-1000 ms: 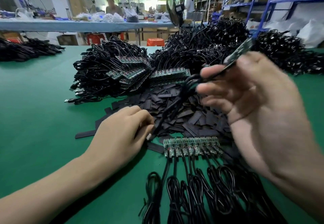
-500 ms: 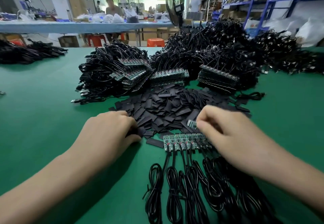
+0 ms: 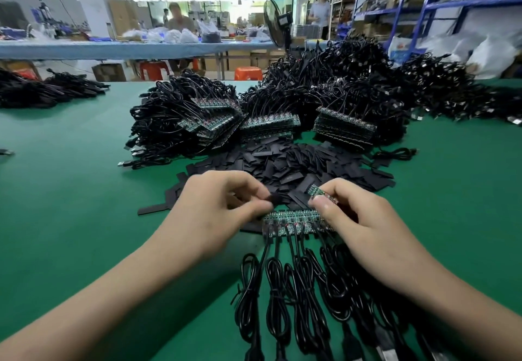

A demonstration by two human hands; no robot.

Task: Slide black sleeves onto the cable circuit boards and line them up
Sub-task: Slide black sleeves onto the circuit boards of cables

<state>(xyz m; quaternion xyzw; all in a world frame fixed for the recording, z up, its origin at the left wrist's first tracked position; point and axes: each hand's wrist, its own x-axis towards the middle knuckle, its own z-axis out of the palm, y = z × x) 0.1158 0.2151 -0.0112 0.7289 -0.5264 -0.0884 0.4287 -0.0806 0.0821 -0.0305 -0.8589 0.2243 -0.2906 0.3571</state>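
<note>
Green surface [image 3: 70,191]: carries the boards, sleeves and cables.
Left hand [image 3: 223,205]: held just above the surface; its grip pinches a black sleeve [image 3: 272,199] between thumb and forefinger. The sleeve is blurred.
Right hand [image 3: 358,219]: just beside the left; its grip pinches one board [image 3: 317,191] at the near end, thumb on top.
Board and sleeve: the board's free end points up and left, towards the sleeve. The two are near each other but apart, so the sleeve is not on the board.
Row [image 3: 288,221]: green boards lie side by side just below both hands, ends lined up. The right hand hides the row's right end.
Cables [image 3: 296,290]: coiled black leads run from the row towards the camera.
Sleeve pile [image 3: 296,163]: loose flat black sleeves heaped just behind the hands.
Stacks [image 3: 268,123]: three stacks of boards stand behind the pile.
Heap [image 3: 353,78]: tangled black cables lie behind the stacks.
Background: a fan [image 3: 275,26] and blue shelves [image 3: 423,7].
</note>
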